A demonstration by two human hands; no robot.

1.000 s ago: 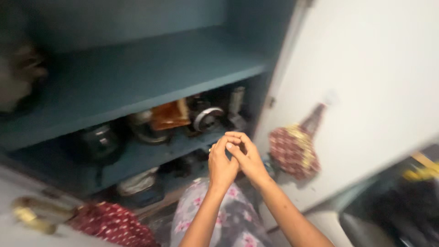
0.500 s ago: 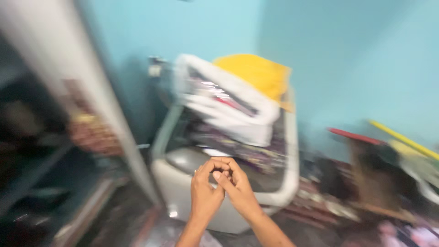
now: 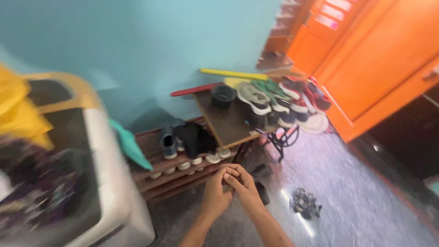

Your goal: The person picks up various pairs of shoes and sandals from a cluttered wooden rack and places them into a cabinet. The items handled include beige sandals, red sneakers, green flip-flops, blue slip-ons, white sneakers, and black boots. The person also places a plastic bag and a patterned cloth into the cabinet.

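Wooden shoe rack (image 3: 183, 167) stands just beyond clasped left hand (image 3: 215, 196) and right hand (image 3: 244, 185).

Two bare forearms enter from bottom edge, no sleeves in view. Left hand (image 3: 215, 194) and right hand (image 3: 242, 185) bare: no gloves. Rings or wristwear can't be told through blur.

hands: left (image 3: 215, 194), right (image 3: 244, 185) | clasped together | seemingly empty | above floor
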